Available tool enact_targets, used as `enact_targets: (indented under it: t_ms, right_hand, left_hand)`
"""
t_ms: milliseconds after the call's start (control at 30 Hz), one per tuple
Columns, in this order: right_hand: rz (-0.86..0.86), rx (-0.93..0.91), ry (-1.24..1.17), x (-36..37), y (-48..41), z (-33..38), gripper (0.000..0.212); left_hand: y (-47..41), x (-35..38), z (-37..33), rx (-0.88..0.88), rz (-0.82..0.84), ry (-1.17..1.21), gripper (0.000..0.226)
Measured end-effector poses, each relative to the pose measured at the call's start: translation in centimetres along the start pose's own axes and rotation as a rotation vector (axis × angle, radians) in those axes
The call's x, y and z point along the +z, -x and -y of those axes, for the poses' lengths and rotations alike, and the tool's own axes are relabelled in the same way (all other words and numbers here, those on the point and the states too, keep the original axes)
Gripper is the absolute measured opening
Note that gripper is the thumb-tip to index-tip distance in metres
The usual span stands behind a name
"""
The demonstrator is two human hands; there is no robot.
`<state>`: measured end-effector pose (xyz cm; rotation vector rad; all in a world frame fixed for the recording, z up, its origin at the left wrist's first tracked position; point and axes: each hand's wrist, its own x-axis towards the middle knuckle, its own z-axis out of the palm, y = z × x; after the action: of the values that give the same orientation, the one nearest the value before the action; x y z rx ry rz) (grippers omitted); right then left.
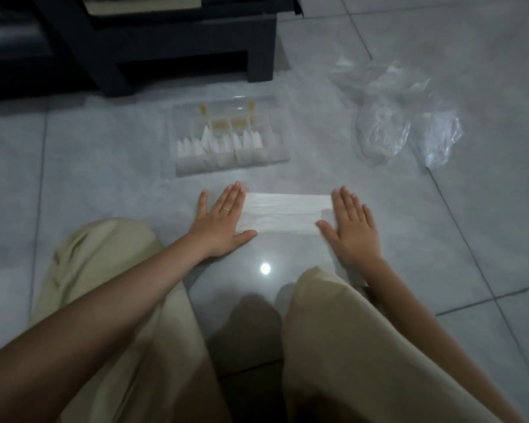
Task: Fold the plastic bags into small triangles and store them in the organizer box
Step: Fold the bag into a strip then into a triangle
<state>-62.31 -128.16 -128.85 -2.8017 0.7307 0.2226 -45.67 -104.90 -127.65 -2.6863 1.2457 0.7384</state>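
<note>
both flat palms, left hand (223,218) at 9 o'clock, right hand (350,222) at 3, press the folded bag strip (284,213); smooth outward before triangling.

Left hand (223,219) and right hand (350,225) press flat a white bag (283,213).

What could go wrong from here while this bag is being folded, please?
The folded white bag lies on glossy floor tile, pinned only by the flat left hand and right hand; lifting either could let it slide or spring open. The organizer box already looks crowded with triangles, so another may fit poorly.
</note>
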Motion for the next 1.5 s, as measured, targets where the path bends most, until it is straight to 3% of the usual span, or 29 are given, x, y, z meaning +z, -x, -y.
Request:
enact_targets:
  t_ms: [100,167,233,300,367,433,533,667,800,1033,1200,1267,1400,1500]
  right_hand:
    - [0.030,0.116,0.018,-0.7,0.5,-1.3,0.099]
    - [-0.056,0.146,-0.010,-1.3,0.6,-0.5,0.101]
    - [-0.206,0.057,-0.096,-1.8,0.8,1.0,0.087]
    - [-0.303,-0.113,-0.195,-2.2,0.8,2.8,0.059]
    - [-0.381,-0.241,-0.135,-1.9,0.6,4.4,0.035]
    - [-0.442,-0.296,-0.082,-1.4,0.5,5.5,0.023]
    - [-0.439,-0.338,-0.083,-0.4,0.5,6.3,0.023]
    - [-0.326,-0.335,-0.070,0.0,0.7,6.8,0.043]
    - [-0.217,-0.374,-0.038,0.5,0.6,6.9,0.056]
    - [-0.371,-0.409,-0.080,0.6,-0.1,6.5,0.025]
    - [-0.388,-0.396,-0.124,0.3,-0.5,6.3,0.024]
    - [-0.383,-0.401,-0.117,0.3,-0.5,6.1,0.021]
    - [-0.378,-0.361,-0.146,0.3,-0.5,5.5,0.020]
    - [-0.290,-0.162,-0.363,-0.6,-0.4,5.6,0.012]
  left_hand:
    - [0.5,-0.5,-0.1,0.008,-0.014,-0.013,0.093]
    - [0.6,-1.2,-0.6,0.068,-0.174,0.039,0.093]
    - [0.5,-2.0,-1.0,0.203,-0.434,0.092,0.069]
    - [0.2,-2.2,-1.3,0.346,-0.547,0.034,0.040]
    - [0.2,-1.9,-1.4,0.424,-0.507,0.002,0.026]
    - [0.2,-1.5,-1.6,0.448,-0.477,-0.009,0.020]
    - [0.0,-1.1,-2.0,0.432,-0.470,-0.078,0.021]
    - [-0.1,-1.4,-2.3,0.403,-0.443,-0.053,0.024]
    - [-0.1,-1.1,-2.2,0.343,-0.482,0.074,0.006]
    - [0.1,-1.3,-1.8,0.261,-0.518,0.237,0.017]
    - [0.3,-1.4,-1.7,0.305,-0.378,0.097,0.023]
    - [0.4,-1.3,-1.6,0.283,-0.413,0.168,0.018]
    - [0.3,-1.6,-0.8,0.105,-0.445,0.406,0.021]
    - [0.0,-1.9,0.0,-0.029,-0.443,0.537,0.014]
